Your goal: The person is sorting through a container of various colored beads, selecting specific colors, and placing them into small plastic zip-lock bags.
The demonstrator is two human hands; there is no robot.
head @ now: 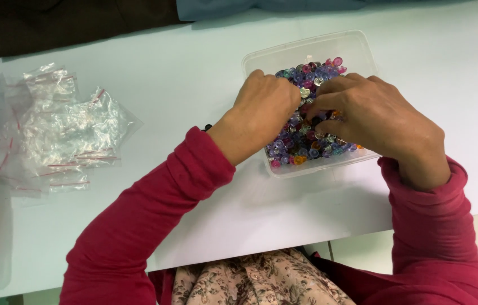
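On the white table (194, 85), head view: a clear plastic tub (357, 42) holds small coloured pins (307, 148). Left hand (264, 107) and right hand (371, 118) rest in the heap, fingers curled down into the pins; what they pinch cannot be told. Small clear zip bags (53, 130) lie well apart at left.

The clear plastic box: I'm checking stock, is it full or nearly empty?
Fairly full. The clear plastic box holds a heap of small coloured pieces covering its floor, both hands digging in; depth cannot be told.
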